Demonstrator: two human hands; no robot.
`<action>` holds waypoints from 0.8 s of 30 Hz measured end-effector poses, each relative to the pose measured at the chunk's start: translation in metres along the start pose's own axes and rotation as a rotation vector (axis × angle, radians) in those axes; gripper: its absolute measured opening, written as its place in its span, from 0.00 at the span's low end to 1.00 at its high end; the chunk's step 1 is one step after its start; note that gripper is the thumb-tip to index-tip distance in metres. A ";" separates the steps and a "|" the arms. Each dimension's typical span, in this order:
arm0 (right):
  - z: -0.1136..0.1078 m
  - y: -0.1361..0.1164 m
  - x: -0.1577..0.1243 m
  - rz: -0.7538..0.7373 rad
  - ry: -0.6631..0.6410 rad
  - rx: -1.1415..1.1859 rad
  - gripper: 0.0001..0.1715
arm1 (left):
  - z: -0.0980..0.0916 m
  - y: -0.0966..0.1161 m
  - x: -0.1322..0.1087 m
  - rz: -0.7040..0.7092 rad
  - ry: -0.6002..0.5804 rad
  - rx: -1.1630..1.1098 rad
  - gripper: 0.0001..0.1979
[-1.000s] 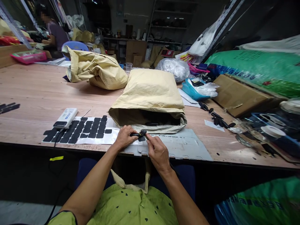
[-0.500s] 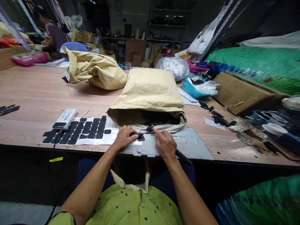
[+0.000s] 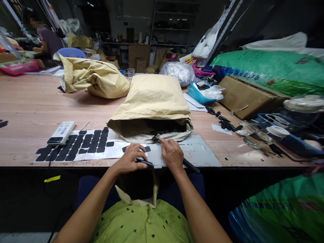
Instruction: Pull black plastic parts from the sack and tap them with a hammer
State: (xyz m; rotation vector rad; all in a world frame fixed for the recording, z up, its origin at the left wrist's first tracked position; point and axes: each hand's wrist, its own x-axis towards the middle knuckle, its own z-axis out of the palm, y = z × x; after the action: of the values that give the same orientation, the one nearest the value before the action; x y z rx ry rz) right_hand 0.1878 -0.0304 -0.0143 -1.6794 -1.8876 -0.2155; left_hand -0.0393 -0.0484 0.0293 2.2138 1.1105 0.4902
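My left hand point(image 3: 131, 157) is closed around a slim black piece point(image 3: 144, 162) at the table's front edge. In my right hand point(image 3: 172, 154) is a black-handled tool point(image 3: 191, 166); its thick handle sticks out below the palm, and a small dark head shows past the fingertips. Its exact kind is unclear. The right hand rests over a grey board point(image 3: 202, 152), just before the open mouth of a tan paper sack point(image 3: 159, 98) with dark contents. Left of my hands lies a white sheet point(image 3: 115, 153) bearing rows of black rounded-square patches point(image 3: 87, 143).
A white device point(image 3: 61, 132) with a cable sits on the sheet's left end. Behind stands another tan sack point(image 3: 101, 76). To the right are a blue bag point(image 3: 202, 94), black parts point(image 3: 224, 121), a cardboard box point(image 3: 249, 96) and a glass jar point(image 3: 303, 108). A co-worker point(image 3: 48, 38) sits far left.
My left hand has drawn the slim black piece down toward the table edge, uncovering dark patches on the sheet. My right hand keeps its hold on the tool. The view has shifted right.
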 end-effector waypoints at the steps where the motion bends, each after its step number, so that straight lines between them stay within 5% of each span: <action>1: 0.000 0.000 0.000 0.002 -0.002 -0.001 0.19 | 0.005 0.004 -0.007 0.035 -0.024 0.010 0.07; 5: 0.000 -0.001 0.000 0.006 -0.002 0.000 0.19 | 0.027 0.014 -0.030 0.077 -0.032 0.153 0.09; 9: 0.000 -0.001 0.000 0.003 0.005 -0.010 0.19 | 0.026 0.016 -0.028 0.086 0.019 0.101 0.10; 13: 0.001 -0.002 -0.001 0.003 0.015 -0.022 0.19 | 0.006 0.011 0.015 -0.027 0.259 -0.024 0.04; 17: 0.001 -0.002 -0.001 -0.002 0.020 -0.010 0.19 | -0.005 -0.001 0.082 -0.202 0.437 0.029 0.10; 21: 0.001 -0.002 0.000 -0.003 0.018 -0.011 0.18 | 0.001 -0.011 0.128 -0.301 0.266 0.091 0.14; 24: 0.000 -0.001 0.000 -0.004 0.015 -0.011 0.18 | 0.010 -0.015 0.135 -0.285 0.168 0.094 0.14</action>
State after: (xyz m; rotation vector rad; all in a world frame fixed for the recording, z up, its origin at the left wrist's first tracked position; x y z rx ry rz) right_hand 0.1864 -0.0303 -0.0142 -1.6772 -1.8818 -0.2395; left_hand 0.0356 0.0647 0.0197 2.0743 1.5390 0.5159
